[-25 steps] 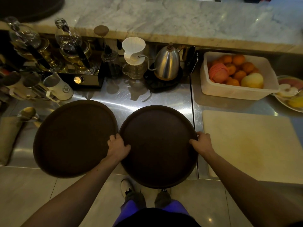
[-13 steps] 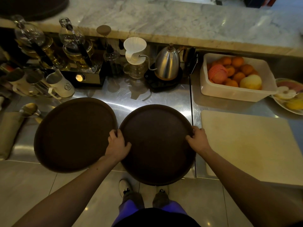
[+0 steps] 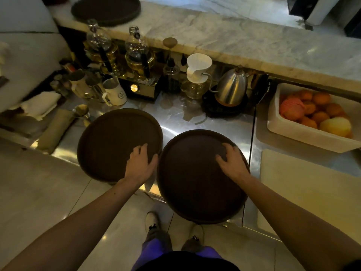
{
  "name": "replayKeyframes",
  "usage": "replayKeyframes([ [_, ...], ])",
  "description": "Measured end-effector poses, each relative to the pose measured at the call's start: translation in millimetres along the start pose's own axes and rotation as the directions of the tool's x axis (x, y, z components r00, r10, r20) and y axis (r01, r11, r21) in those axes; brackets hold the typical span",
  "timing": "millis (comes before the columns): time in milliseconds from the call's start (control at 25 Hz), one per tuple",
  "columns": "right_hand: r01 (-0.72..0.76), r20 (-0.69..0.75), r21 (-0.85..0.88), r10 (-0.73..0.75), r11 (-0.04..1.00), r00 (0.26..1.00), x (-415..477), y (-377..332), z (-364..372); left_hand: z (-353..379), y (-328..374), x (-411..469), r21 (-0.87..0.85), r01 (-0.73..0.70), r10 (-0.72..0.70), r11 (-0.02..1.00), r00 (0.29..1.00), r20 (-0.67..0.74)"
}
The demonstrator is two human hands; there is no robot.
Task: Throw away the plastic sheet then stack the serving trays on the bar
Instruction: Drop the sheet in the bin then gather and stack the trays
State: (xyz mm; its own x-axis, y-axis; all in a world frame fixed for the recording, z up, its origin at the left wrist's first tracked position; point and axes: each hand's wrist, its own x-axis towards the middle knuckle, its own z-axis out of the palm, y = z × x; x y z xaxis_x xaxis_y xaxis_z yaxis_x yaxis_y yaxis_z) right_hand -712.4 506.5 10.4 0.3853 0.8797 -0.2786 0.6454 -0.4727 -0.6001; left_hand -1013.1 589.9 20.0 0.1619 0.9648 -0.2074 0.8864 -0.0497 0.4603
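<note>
Resting hands (image 3: pixel 140 163) seemingly hide both trays' (image 3: pixel 117 137) rims.

Matt dark trays (image 3: pixel 197 182); glossy steel counter (image 3: pixel 211 124)

Two round dark trays (image 3: pixel 109 141) (image 3: pixel 197 184) flat, side by side — third (image 3: pixel 105 9) on marble bar (image 3: pixel 244 40).

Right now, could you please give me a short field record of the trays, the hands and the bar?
left tray: on steel counter, left hand flat on it
right tray: overhangs counter edge, right hand flat on it
tray on bar: one, far left of marble bar
stacked yet: no
plastic sheet: not visible
</note>
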Motion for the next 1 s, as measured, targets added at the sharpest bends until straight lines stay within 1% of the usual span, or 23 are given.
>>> replayKeyframes([
  [120, 0.118, 0.073, -0.026, -0.116, 0.993, 0.991, 11, -36, 14, -18, -28, -7, -0.019, 0.088, -0.089, 0.996, 0.994, -0.068],
  [240, 0.195, 0.114, -0.022, -0.191, 0.981, 0.975, 18, -74, 31, -38, -58, -10, -0.047, 0.158, -0.162, 0.986, 0.982, -0.100],
  [320, 0.246, 0.140, -0.030, -0.240, 0.969, 0.961, 20, -101, 47, -54, -83, -10, -0.082, 0.181, -0.190, 0.980, 0.974, -0.125],
  [400, 0.289, 0.127, -0.035, -0.282, 0.957, 0.951, 23, -128, 64, -71, -110, -8, -0.116, 0.185, -0.201, 0.976, 0.969, -0.146],
  [640, 0.314, 0.134, -0.045, -0.306, 0.948, 0.943, 25, -215, 125, -121, -200, 3, -0.184, 0.172, -0.205, 0.968, 0.962, -0.178],
  [720, 0.327, 0.139, -0.052, -0.317, 0.944, 0.938, 22, -237, 146, -131, -225, 8, -0.200, 0.190, -0.226, 0.961, 0.958, -0.176],
  [880, 0.279, 0.169, -0.064, -0.266, 0.958, 0.949, 24, -259, 173, -137, -253, 18, -0.223, 0.205, -0.240, 0.953, 0.961, -0.139],
  [1000, 0.260, 0.185, -0.084, -0.242, 0.962, 0.953, 32, -261, 182, -135, -264, 26, -0.236, 0.213, -0.246, 0.948, 0.962, -0.120],
])
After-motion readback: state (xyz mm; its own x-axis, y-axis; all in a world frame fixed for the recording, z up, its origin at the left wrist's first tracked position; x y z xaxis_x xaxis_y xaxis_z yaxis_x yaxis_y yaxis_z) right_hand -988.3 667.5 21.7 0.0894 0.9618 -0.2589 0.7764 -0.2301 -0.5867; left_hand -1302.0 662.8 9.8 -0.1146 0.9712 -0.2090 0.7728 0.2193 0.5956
